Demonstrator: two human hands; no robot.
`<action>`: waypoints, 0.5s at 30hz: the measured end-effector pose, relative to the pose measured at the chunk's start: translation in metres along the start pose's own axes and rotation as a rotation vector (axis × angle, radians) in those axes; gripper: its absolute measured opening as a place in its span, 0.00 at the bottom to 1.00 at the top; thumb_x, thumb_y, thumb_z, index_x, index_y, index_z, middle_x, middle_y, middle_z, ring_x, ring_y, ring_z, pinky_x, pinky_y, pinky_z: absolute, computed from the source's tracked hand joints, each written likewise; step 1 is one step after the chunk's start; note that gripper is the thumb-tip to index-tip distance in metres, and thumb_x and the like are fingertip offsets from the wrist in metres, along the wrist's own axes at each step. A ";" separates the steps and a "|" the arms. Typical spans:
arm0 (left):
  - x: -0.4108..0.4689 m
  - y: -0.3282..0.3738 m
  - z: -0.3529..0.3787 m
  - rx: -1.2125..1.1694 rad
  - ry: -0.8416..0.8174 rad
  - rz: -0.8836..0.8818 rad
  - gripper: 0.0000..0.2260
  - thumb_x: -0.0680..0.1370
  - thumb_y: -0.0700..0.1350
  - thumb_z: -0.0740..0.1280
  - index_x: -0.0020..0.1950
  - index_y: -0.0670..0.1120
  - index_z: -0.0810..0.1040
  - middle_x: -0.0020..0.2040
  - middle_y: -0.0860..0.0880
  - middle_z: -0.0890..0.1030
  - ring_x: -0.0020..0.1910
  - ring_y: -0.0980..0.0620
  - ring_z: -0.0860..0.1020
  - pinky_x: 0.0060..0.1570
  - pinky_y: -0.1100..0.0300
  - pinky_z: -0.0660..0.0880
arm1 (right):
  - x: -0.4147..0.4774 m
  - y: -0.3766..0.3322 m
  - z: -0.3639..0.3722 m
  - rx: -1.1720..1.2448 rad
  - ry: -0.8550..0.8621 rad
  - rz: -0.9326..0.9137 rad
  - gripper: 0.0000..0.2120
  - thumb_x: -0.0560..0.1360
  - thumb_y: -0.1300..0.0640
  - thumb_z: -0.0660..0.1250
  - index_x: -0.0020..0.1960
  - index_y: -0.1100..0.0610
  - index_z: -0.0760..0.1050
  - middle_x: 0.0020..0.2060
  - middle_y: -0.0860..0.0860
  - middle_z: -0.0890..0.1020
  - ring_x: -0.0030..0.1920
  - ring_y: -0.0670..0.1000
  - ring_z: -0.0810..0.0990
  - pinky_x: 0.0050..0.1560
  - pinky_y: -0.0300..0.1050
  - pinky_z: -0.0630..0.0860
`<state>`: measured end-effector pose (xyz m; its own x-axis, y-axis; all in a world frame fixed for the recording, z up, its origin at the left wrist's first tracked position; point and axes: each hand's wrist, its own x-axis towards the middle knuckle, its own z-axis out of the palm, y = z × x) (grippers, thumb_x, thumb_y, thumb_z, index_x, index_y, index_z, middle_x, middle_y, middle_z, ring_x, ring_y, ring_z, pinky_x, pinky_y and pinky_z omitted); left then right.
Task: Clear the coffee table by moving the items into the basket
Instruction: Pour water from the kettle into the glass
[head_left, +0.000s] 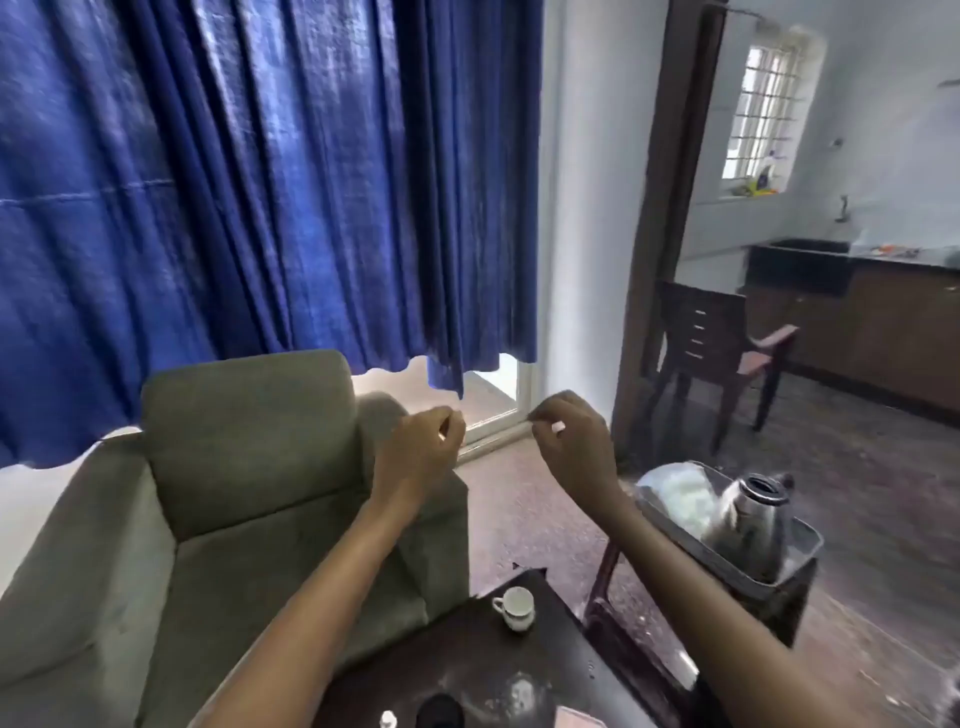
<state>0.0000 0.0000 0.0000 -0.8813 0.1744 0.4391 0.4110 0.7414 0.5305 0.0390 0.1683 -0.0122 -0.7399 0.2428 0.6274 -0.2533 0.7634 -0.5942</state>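
A grey armchair stands left, touching the dark bench. The left hand hovers above it, its grip loosely curled on nothing. The right hand hangs nearby, fingers bent, empty. A white cup stands upright near the bench's far edge, handle pointing left. Right, on a stool, the basket holds a steel kettle, spout away; bare floor lies between.

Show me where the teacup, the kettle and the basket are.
Teacup (515, 606): head view, on the cup's white bowl.
Kettle (756, 519): head view, on its shiny steel body below the open mouth.
Basket (748, 574): head view, on its near grey rim.
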 end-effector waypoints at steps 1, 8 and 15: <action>-0.001 0.014 0.020 -0.074 -0.038 -0.007 0.16 0.79 0.50 0.57 0.42 0.43 0.79 0.40 0.47 0.83 0.42 0.47 0.80 0.44 0.51 0.75 | -0.003 0.014 -0.015 0.028 0.009 0.039 0.05 0.73 0.63 0.66 0.45 0.63 0.81 0.43 0.56 0.82 0.39 0.48 0.77 0.43 0.42 0.79; -0.042 0.121 0.128 -0.301 -0.275 -0.052 0.14 0.76 0.54 0.57 0.44 0.50 0.80 0.39 0.54 0.84 0.39 0.53 0.82 0.46 0.52 0.78 | -0.028 0.108 -0.119 0.047 -0.130 0.201 0.07 0.73 0.64 0.64 0.46 0.62 0.81 0.43 0.54 0.83 0.40 0.53 0.81 0.38 0.34 0.70; -0.054 0.176 0.206 -0.386 -0.384 -0.050 0.11 0.79 0.47 0.60 0.46 0.46 0.81 0.41 0.50 0.85 0.38 0.53 0.82 0.47 0.54 0.79 | -0.043 0.200 -0.176 0.070 -0.289 0.381 0.07 0.71 0.65 0.65 0.43 0.60 0.82 0.37 0.51 0.81 0.39 0.52 0.80 0.42 0.42 0.74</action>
<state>0.0719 0.2546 -0.0802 -0.8941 0.4225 0.1484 0.3581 0.4756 0.8035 0.1303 0.4161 -0.0694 -0.9284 0.3138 0.1987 0.0356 0.6077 -0.7933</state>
